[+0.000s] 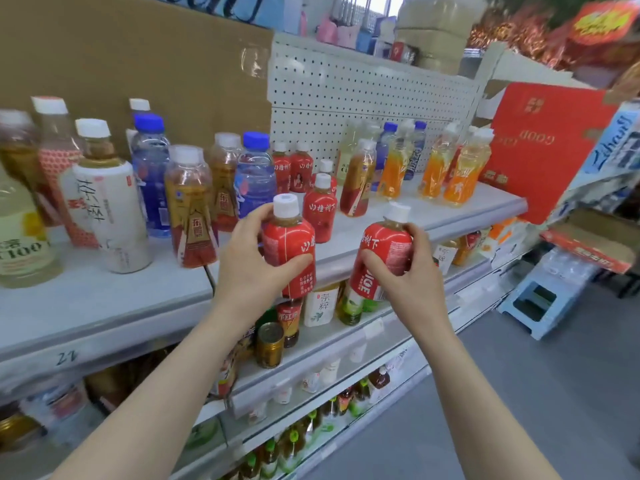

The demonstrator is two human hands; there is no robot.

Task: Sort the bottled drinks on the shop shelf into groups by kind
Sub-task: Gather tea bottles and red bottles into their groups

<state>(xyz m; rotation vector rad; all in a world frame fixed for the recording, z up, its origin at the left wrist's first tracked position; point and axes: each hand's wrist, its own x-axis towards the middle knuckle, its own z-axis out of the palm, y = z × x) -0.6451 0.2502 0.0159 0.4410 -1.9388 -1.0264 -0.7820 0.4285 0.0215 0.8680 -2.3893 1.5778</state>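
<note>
Gripping two red bottles [291, 237], one in left hand [249, 261], one in right hand [408, 271]

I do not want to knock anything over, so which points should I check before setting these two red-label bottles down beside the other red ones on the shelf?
1. Left hand grips the left red-label bottle securely: ok.
2. Right hand grips the right red-label bottle securely: ok, though it is tilted.
3. White caps on both held bottles: ok; tightness, cannot tell.
4. Red-label group found mid-shelf: ok.
5. Bare shelf near that group: ok.
6. Group holds one kind only: not ok, an amber bottle stands close beside it.
</note>
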